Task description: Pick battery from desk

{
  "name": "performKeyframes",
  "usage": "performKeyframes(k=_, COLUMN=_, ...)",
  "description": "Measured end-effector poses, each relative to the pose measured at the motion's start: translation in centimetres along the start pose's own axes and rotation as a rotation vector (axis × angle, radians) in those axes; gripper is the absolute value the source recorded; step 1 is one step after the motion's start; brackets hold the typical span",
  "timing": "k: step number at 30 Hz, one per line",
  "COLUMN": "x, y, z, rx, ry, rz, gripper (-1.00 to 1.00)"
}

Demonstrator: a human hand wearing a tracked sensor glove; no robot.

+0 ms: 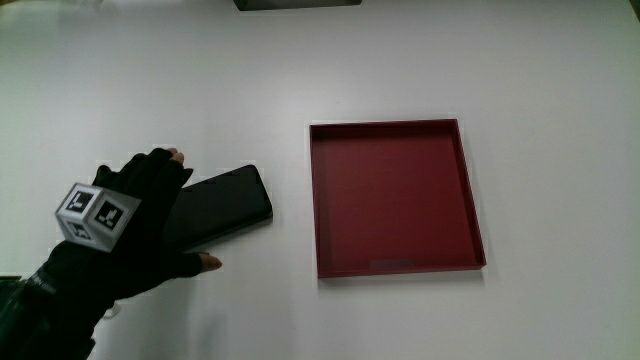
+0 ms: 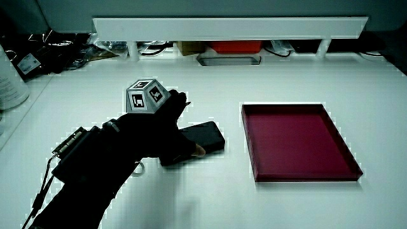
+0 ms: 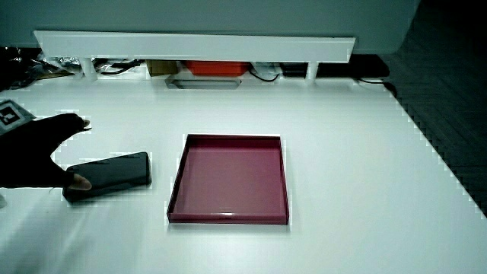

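The hand (image 1: 135,225) lies low over one end of the battery (image 1: 222,207), a flat black slab resting on the white worktop (image 1: 150,80). Its fingers are spread rather than clenched: one fingertip (image 1: 177,156) reaches past the slab's edge farther from the person, and the thumb tip (image 1: 209,261) sits at the edge nearer the person (so the hand straddles the slab, though no firm clasp shows). In both side views the battery (image 2: 205,136) (image 3: 114,173) rests flat on the worktop, its uncovered end pointing toward the shallow red tray (image 1: 478,200), near it but apart.
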Motion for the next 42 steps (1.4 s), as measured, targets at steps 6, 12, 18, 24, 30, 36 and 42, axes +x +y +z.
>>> performKeyframes(k=6, x=-2.0, y=2.6, z=-1.6, rx=-0.054, ry=0.024, rz=0.015, gripper=0.00)
performKeyframes(k=12, x=-2.2, y=4.1, z=-2.3, rx=-0.068, ry=0.021, rz=0.063, gripper=0.00)
performKeyframes(k=18, x=-3.8, y=5.5, z=-3.9, rx=-0.117, ry=-0.018, rz=0.113, gripper=0.00)
performKeyframes(k=24, x=-4.8, y=6.8, z=-5.4, rx=-0.166, ry=0.009, rz=0.162, gripper=0.00)
performKeyframes(k=30, x=-4.6, y=7.1, z=-5.8, rx=-0.188, ry=-0.001, rz=0.163, gripper=0.00)
performKeyframes(k=36, x=-4.2, y=7.0, z=-6.2, rx=-0.162, ry=0.012, rz=0.141, gripper=0.13)
performKeyframes(k=42, x=-3.7, y=6.9, z=-6.1, rx=-0.107, ry=0.033, rz=0.091, gripper=0.53)
